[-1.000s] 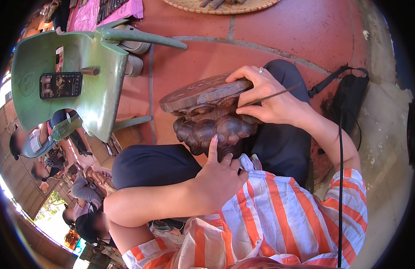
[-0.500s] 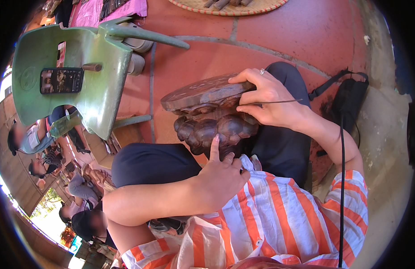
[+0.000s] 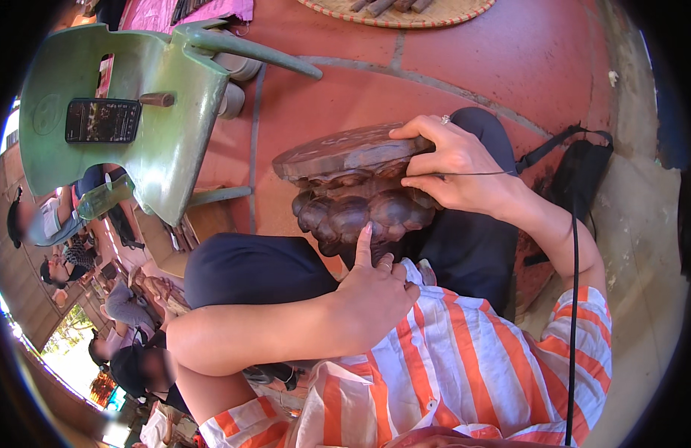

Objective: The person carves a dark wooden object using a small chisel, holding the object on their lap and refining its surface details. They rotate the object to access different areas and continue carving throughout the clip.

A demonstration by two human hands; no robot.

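A dark brown carved wooden stand [image 3: 353,213], with a flat slab top and rounded lobes below, is held tilted over my lap. My right hand [image 3: 461,168] grips the right edge of its slab between the fingers and thumb. A thin dark rod [image 3: 476,174] runs out from between those same fingers, back across the hand. My left hand [image 3: 371,299] is at the lower part of the stand. Its index finger stretches up and presses on a rounded lobe, while the other fingers are curled in against the narrow lower end, partly hidden.
To the left, a green plastic chair [image 3: 155,157] carries a phone [image 3: 103,121] and a short wooden handle [image 3: 157,99]. A round woven tray [image 3: 397,19] with wooden pieces lies on the red tiles ahead. A black bag [image 3: 580,175] rests at right. Several people sit at far left.
The view has shifted slightly, so the chair and tray appear a little displaced. Both hands keep their places on the carved stand, with the left index finger on the same lobe.
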